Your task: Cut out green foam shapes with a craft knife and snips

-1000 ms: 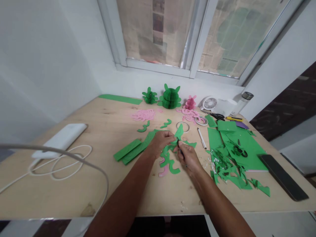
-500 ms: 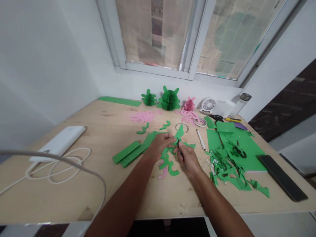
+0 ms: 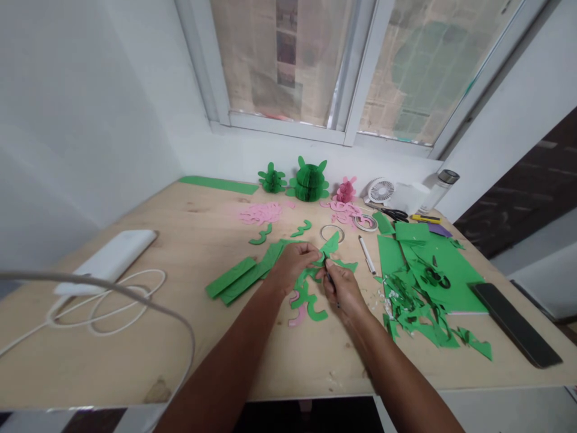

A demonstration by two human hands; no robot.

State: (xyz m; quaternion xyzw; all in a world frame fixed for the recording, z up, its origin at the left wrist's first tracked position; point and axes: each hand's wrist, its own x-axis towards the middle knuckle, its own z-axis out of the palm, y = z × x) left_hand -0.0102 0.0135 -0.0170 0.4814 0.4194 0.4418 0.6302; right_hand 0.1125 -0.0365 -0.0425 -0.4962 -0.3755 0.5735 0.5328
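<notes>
My left hand [image 3: 297, 260] pinches a piece of green paper [image 3: 331, 243] over the middle of the table. My right hand [image 3: 342, 284] is closed around a slim dark tool [image 3: 331, 279], whose tip meets the paper; most of it is hidden by the fingers, so its kind is unclear. Curved green cut-outs [image 3: 318, 310] and a pink cut-out [image 3: 297, 317] lie just below the hands. To the left are folded green paper strips [image 3: 246, 279].
Green scraps [image 3: 419, 313], small black scissors [image 3: 435, 276] and green sheets [image 3: 464, 270] are on the right, near a dark phone-like slab [image 3: 514, 325]. Honeycomb paper figures [image 3: 309, 182] stand along the wall. A white pen [image 3: 367, 255] and tape rolls [image 3: 365, 223] are close by. A cable [image 3: 180, 325] crosses the left.
The upper end of the green paper has tilted slightly to the right and looks broader. Both hands stay in nearly the same place, with their grip unchanged.
</notes>
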